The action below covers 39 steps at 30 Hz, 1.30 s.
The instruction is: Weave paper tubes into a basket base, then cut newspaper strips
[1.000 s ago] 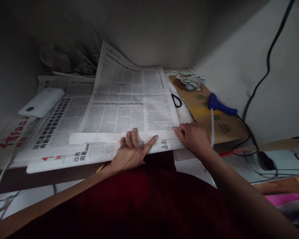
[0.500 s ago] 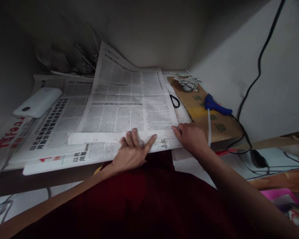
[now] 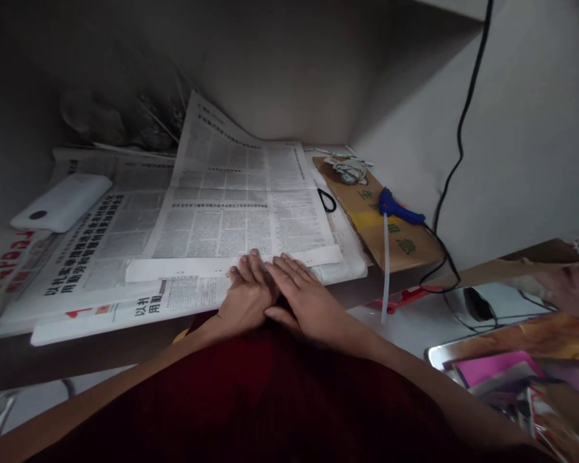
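Observation:
A newspaper sheet point(image 3: 236, 215) lies in front of me, its far left corner curling up against the back wall. Along its near edge runs a folded white strip point(image 3: 168, 267). My left hand point(image 3: 248, 292) rests flat on the middle of that strip, fingers stretched forward. Close beside it, my right hand point(image 3: 302, 292) also presses flat on the fold, with its thumb apart from the fingers. Neither hand grips anything. More newspapers point(image 3: 91, 244) lie underneath and to the left.
A white power bank-like device point(image 3: 62, 202) sits at left. On the right, a blue glue gun point(image 3: 399, 209) with a pale glue stick lies on brown cardboard point(image 3: 410, 247), near a black scissor-like loop point(image 3: 327, 200) and a coiled cable point(image 3: 350, 171). A black cord point(image 3: 456, 161) hangs down the wall.
My right hand has moved left along the fold, from the sheet's right corner to beside my left hand, and now lies flat. My left hand's fingers have drawn together. The view has shifted rightward.

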{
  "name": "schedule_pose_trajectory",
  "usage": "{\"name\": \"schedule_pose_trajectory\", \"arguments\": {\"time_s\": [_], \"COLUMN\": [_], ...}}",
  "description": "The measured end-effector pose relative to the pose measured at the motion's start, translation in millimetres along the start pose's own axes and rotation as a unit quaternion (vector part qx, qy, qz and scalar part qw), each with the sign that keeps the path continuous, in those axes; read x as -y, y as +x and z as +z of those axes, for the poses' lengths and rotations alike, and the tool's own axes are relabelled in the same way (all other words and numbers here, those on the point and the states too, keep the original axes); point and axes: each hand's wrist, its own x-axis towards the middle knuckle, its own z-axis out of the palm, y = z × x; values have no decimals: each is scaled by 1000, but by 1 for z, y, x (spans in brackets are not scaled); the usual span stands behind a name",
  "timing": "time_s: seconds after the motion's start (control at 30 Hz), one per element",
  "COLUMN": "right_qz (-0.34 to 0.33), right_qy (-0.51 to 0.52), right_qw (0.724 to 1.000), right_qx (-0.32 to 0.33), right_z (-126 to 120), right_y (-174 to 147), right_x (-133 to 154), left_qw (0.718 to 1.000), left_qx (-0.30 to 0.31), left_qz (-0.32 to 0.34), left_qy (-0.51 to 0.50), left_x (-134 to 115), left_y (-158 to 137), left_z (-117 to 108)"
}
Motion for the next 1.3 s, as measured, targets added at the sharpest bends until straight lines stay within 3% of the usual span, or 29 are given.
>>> {"name": "schedule_pose_trajectory", "arguments": {"time_s": [0.13, 0.3, 0.6, 0.73, 0.83, 0.97, 1.13, 1.3], "right_qz": [27, 64, 189, 223, 201, 42, 72, 112], "right_qy": [-43, -138, -252, -268, -250, -185, -203, -244], "right_qw": [999, 988, 949, 936, 945, 982, 976, 963], "right_qx": [8, -15, -22, -37, -61, 17, 15, -2], "right_z": [20, 26, 1, -10, -9, 13, 31, 24], "right_y": [-2, -17, -57, -60, -45, -14, -12, -35], "right_x": [-6, -27, -66, -60, -41, -23, -31, -45], "left_qw": [1000, 999, 998, 998, 998, 998, 997, 993], "left_qx": [-25, -52, -36, -35, -36, -61, -48, -46], "left_qz": [-4, -5, 1, 10, 13, -9, -23, -82], "left_qy": [0, -11, -49, -56, -50, -29, -47, -77], "left_x": [-2, -5, 3, 6, 5, 1, 13, 61], "left_y": [-1, -3, -16, -18, -17, -16, -25, -60], "left_z": [3, 8, 22, 20, 20, 23, 23, 29]}}
